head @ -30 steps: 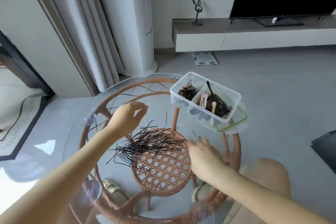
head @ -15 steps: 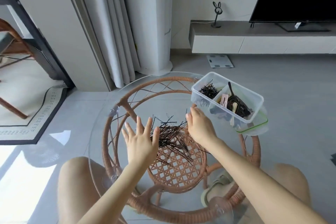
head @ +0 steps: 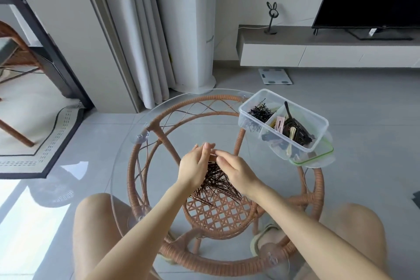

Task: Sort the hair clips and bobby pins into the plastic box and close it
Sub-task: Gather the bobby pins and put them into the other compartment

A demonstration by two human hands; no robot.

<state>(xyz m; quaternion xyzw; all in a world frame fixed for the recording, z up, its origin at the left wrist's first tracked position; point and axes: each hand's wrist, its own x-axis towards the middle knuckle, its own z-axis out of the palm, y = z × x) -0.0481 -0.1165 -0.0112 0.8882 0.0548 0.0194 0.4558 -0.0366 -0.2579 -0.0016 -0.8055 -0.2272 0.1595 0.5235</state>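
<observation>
Both hands are in over the middle of the round glass table, working the loose heap of bobby pins. The left hand stands on edge against the heap's left side, fingers up and only lightly bent. The right hand comes in from the right, fingers stretched out, and its tips meet the left's at the far side of the heap. Neither is clenched: the palms face each other, and the dark pins lie on the glass between them and fan out toward the person. Over at the table's far right edge sits the clear plastic box, open and well apart from the hands. Its left compartment holds a smaller bunch of pins, and its right one holds the hair clips, black, pink and cream. Under the box lies the green-rimmed lid, poking out past the glass. The rattan frame shows through the top.
</observation>
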